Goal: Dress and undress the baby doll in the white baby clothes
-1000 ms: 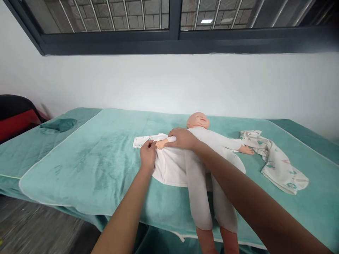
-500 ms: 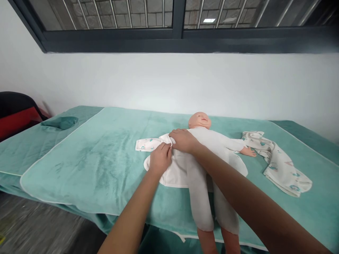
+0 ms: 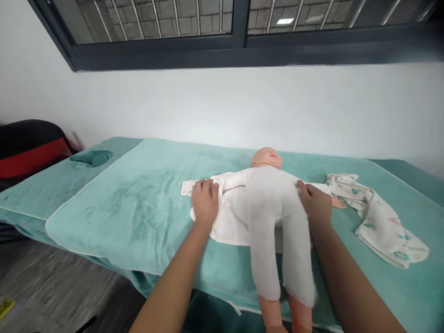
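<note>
A baby doll (image 3: 268,203) with a white cloth body lies on its back, head toward the wall and legs toward me. Under it is spread a white baby shirt (image 3: 231,226) with a small print on the inside of its cuff. My left hand (image 3: 205,202) is closed on the shirt's sleeve, around the doll's arm on the left; the doll's hand on that side is hidden. At the doll's other side, my right hand (image 3: 315,203) grips its body near the armpit, thumb on top and the other fingers mostly out of sight.
Printed baby clothing (image 3: 385,226) lies crumpled right of the doll. A green plush cover (image 3: 138,222) spreads over the bed, which has a face hole (image 3: 92,158) at the left end. Behind stand a white wall (image 3: 222,106) and a barred window; a red and black object (image 3: 34,152) is far left.
My right hand has left the sleeve on the left and crossed to the doll's right-hand side in view. My left hand has stayed at the sleeve, shifting slightly outward. The view has shifted slightly.
</note>
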`<act>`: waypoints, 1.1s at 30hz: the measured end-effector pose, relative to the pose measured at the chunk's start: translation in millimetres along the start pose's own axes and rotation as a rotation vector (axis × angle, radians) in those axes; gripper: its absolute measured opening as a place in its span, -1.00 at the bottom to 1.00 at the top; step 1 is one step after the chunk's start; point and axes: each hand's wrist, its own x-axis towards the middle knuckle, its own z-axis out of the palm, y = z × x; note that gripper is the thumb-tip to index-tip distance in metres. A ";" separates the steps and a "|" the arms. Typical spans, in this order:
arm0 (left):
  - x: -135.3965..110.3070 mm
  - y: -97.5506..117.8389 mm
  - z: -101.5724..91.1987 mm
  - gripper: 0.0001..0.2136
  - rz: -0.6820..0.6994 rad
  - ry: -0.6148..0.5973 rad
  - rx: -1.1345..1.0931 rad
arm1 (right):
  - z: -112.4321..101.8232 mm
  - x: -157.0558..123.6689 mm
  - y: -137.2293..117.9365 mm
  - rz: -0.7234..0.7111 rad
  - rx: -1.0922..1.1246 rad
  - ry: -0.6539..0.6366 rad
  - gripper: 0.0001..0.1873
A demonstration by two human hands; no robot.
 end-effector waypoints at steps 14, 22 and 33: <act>26.2 38.4 13.9 -0.73 -0.082 -0.190 0.043 | 9.2 -6.4 -3.1 0.026 0.696 -0.232 -0.63; 53.1 115.0 16.9 -0.72 -0.013 -0.328 -0.182 | 7.6 -12.6 -2.5 -0.073 0.796 -0.675 -0.50; -8.9 157.3 -64.4 -0.76 0.277 -0.582 -0.065 | 13.7 -16.0 -5.6 -0.122 0.821 -0.787 -0.47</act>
